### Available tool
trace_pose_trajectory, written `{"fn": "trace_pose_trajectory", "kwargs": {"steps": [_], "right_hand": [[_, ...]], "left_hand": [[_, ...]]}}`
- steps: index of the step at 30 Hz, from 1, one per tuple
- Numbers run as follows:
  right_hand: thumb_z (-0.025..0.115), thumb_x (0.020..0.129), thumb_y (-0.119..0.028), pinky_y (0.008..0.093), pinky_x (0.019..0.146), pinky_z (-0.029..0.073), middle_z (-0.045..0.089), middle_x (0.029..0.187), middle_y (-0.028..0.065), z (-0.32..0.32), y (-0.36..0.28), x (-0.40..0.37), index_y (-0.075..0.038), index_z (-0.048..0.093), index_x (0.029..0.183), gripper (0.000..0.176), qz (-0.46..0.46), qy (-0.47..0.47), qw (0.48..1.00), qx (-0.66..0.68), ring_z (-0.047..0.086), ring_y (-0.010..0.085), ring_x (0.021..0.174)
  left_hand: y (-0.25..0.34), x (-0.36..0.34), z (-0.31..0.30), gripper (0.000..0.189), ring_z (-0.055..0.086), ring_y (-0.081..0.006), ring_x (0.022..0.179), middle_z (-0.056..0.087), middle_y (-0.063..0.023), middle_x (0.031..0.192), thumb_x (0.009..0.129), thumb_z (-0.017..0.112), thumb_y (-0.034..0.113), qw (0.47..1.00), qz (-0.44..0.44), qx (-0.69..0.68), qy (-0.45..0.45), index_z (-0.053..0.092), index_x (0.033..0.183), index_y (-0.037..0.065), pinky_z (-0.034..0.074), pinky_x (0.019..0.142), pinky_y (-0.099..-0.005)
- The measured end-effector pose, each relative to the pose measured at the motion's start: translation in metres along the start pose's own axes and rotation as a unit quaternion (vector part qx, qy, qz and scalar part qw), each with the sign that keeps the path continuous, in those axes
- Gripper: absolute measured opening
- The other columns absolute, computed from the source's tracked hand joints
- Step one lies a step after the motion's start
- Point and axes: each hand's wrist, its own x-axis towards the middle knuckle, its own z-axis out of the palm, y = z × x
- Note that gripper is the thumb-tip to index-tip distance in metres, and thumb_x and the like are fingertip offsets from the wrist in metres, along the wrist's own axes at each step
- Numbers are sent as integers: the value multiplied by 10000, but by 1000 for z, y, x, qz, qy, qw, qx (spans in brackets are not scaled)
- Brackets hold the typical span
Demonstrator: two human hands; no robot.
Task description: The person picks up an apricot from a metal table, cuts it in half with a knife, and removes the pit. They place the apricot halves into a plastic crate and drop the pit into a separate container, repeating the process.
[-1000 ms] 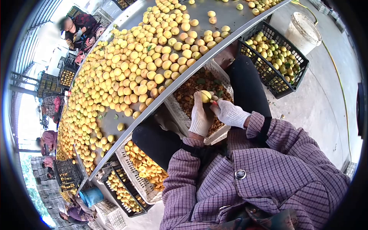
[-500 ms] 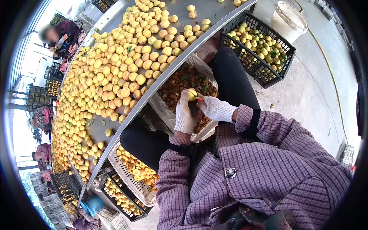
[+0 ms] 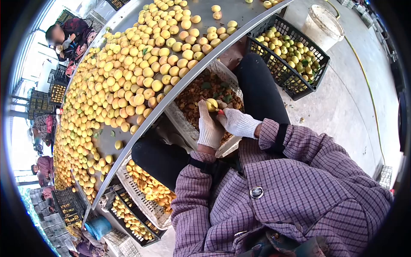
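My left hand (image 3: 209, 128), in a white glove, holds a yellow apricot (image 3: 211, 104) between thumb and fingers. From the right, my right hand (image 3: 238, 122), also gloved, meets it with its fingers closed on a small tool whose red part (image 3: 220, 112) shows; the rest is hidden. A line runs down the fruit's surface. Both hands are above a white crate (image 3: 186, 126) of brown pits and green leaves, between my knees.
A metal table (image 3: 112, 133) heaped with apricots (image 3: 128, 77) lies ahead and left. A black crate (image 3: 314, 83) of fruit and a white bucket (image 3: 322, 25) stand at right. Below left are a white crate (image 3: 141, 191) of split apricots and a black crate (image 3: 147, 242). Several people sit beyond the table.
The apricot has turned slightly in my left hand, and my right hand has shifted a little left against it. The view has moved slightly.
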Motion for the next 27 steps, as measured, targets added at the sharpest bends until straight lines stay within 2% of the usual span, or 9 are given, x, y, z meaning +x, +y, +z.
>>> {"fn": "trace_pose_trajectory", "kwargs": {"steps": [9, 15, 17, 18, 19, 21, 22, 26, 27], "right_hand": [[546, 983, -430, 451, 845, 525, 678, 1036, 235, -40, -14, -33, -36, 614, 1136, 428, -1, -28, 1000, -7, 668, 387, 1003], [720, 780, -625, 414, 759, 554, 715, 940, 139, -74, -37, -41, -136, 568, 1255, 699, -138, 182, 966, -119, 706, 328, 896], [722, 758, -644, 411, 774, 553, 715, 960, 124, -73, -43, -35, -141, 585, 1236, 707, -145, 114, 961, -206, 705, 318, 896], [716, 752, -651, 412, 765, 554, 713, 957, 125, -70, -41, -34, -137, 603, 1198, 690, -156, 111, 958, -212, 705, 316, 888], [717, 760, -634, 417, 765, 553, 713, 944, 122, -67, -35, -29, -121, 609, 1164, 662, -177, 108, 955, -212, 705, 318, 884], [711, 773, -616, 420, 768, 553, 714, 942, 120, -71, -38, -31, -106, 607, 1141, 637, -168, 79, 952, -243, 707, 312, 884], [705, 786, -600, 424, 768, 553, 716, 945, 115, -73, -40, -31, -100, 599, 1138, 620, -156, 64, 949, -267, 709, 308, 883], [686, 809, -580, 431, 728, 556, 717, 925, 114, -76, -39, -31, -91, 575, 1076, 568, -188, 14, 914, -360, 717, 295, 855], [678, 822, -565, 428, 707, 557, 716, 909, 113, -76, -34, -31, -84, 566, 1053, 545, -215, 20, 905, -367, 719, 293, 832]], "left_hand": [[18, -1, -3, 521, 599, -280, 906, 624, -118, 916, 1011, 491, 502, 984, 127, 109, -61, 570, 1091, -7, 498, 921, -428], [14, -9, 10, 561, 588, -290, 1130, 591, -126, 1241, 1017, 459, 480, 985, -88, -114, -100, 487, 1333, 17, 439, 1048, -434], [7, -24, 19, 514, 562, -295, 1206, 561, -112, 1306, 1026, 455, 436, 986, -25, 17, -163, 455, 1368, 53, 405, 1094, -438], [3, -20, 9, 468, 547, -301, 1237, 563, -101, 1317, 1028, 463, 391, 930, 118, 306, -169, 469, 1360, 61, 401, 1109, -438], [4, -16, -5, 399, 556, -231, 1236, 574, -101, 1325, 1024, 512, 284, 961, 22, 171, -217, 466, 1351, 59, 407, 1107, -379], [26, -34, 9, 405, 562, -266, 1232, 559, -133, 1342, 1019, 521, 284, 773, 157, 579, -207, 462, 1350, 58, 475, 1033, -459], [17, -26, 8, 473, 573, -314, 1218, 565, -150, 1334, 1008, 529, 379, 965, -53, 238, -99, 470, 1357, 64, 521, 935, -539], [4, -17, 11, 559, 562, -345, 1232, 559, -143, 1351, 1015, 451, 507, 977, -86, 197, -2, 491, 1381, 86, 528, 906, -576], [2, -20, 17, 528, 624, -296, 1066, 593, -138, 1259, 1030, 422, 488, 980, -66, 187, 2, 518, 1334, 67, 568, 758, -472]]}}
